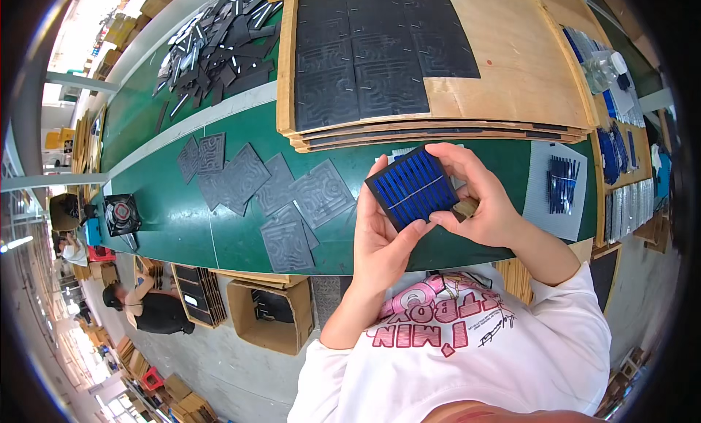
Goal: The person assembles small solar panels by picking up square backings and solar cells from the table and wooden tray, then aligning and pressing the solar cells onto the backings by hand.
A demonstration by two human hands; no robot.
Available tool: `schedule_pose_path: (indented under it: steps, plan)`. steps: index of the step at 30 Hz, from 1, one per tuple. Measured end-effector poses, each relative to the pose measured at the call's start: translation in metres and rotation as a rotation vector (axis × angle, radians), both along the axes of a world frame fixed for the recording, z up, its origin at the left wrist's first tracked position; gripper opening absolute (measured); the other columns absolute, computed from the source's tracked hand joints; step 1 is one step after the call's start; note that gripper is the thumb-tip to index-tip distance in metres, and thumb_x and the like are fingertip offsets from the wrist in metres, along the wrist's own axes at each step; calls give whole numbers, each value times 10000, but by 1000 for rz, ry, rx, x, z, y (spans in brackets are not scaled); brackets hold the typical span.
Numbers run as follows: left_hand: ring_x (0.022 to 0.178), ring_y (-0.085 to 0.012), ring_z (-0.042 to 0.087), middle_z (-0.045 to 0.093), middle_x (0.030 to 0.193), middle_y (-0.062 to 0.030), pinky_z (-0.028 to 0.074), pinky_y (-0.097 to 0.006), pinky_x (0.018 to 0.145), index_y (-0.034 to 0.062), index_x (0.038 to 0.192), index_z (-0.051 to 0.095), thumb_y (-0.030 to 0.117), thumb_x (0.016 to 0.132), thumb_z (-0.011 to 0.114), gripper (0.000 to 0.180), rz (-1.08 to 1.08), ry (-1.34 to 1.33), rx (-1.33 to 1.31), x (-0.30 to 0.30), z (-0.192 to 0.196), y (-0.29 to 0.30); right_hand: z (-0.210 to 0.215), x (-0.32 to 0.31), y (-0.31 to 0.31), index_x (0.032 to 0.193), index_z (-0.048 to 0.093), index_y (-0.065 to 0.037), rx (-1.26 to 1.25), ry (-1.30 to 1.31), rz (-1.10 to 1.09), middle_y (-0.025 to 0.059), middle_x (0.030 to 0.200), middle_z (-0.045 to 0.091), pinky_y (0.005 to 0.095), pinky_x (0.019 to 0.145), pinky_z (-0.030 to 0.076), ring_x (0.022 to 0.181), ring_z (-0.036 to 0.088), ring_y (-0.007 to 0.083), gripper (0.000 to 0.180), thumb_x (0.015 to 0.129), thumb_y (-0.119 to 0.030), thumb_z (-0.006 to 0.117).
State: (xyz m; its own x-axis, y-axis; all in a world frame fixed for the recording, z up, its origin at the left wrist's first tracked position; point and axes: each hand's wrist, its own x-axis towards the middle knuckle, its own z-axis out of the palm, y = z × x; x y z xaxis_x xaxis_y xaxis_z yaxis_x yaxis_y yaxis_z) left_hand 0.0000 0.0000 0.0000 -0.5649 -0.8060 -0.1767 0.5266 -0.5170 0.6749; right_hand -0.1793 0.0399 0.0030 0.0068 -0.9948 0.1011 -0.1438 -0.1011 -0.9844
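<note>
Between both hands I hold a small square solar panel [412, 189] above the near edge of the green table, its blue striped cells facing up in a black frame. My left hand [381, 251] grips its left side and near corner, thumb along the near edge. My right hand [488, 204] closes on the right side, with fingers over the far corner and thumb at the near edge. A small brownish block [465, 208] also sits in the right hand against the panel's corner; its kind is unclear. Left of my hands lie several grey square patterned plates [321, 193], some overlapping.
Beyond my hands, stacked wooden trays [526, 65] carry black patterned sheets [358, 58]. Loose dark strips [226, 47] heap at the far left. A small fan [121, 214] stands at the table's left end. Blue cell strips [562, 185] lie on white sheeting at right. A cardboard box [270, 335] stands below.
</note>
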Motion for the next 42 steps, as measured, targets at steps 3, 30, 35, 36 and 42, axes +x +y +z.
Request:
schedule_pose_path:
  steps: [3,30,35,36,42]
  plan:
    - [1257,-225,536,456,1408,-141,482,-362,1037,90,1560,145,-189,838,563,880,18,-84,-157,-2,-3,-1,2,2,0,1456,385,-105,8,-20,-2,89,1310,538,338,958,500,1146,555,223,786,773,31,751]
    - [1205,-326,591,485,1363,-177,567,-453,961,82,1525,209,-191,820,548,829,93,-201,-140,-2,-1,-1,7,2,-1,1452,369,-91,115,-192,-22,113,1300,537,262,849,518,1020,574,134,762,788,123,675]
    - [1217,-334,581,473,1375,-180,561,-471,969,83,1523,210,-189,817,541,826,80,-163,-97,-1,2,-2,3,-8,0,1286,588,-67,-38,-19,38,98,1339,515,247,842,503,997,559,128,548,775,111,674]
    - [1217,-334,581,473,1375,-180,561,-471,969,83,1523,210,-189,817,541,826,79,-163,-98,-1,4,-3,3,-9,-1,1286,588,-67,-38,-20,37,98,1339,515,247,842,503,997,559,128,548,775,111,674]
    - [1231,-336,570,470,1381,-181,560,-481,966,79,1521,211,-171,820,558,821,67,-124,-62,-1,5,-3,-2,-11,-1,1242,624,-66,29,-142,15,97,1339,522,241,852,482,989,557,120,465,805,90,652]
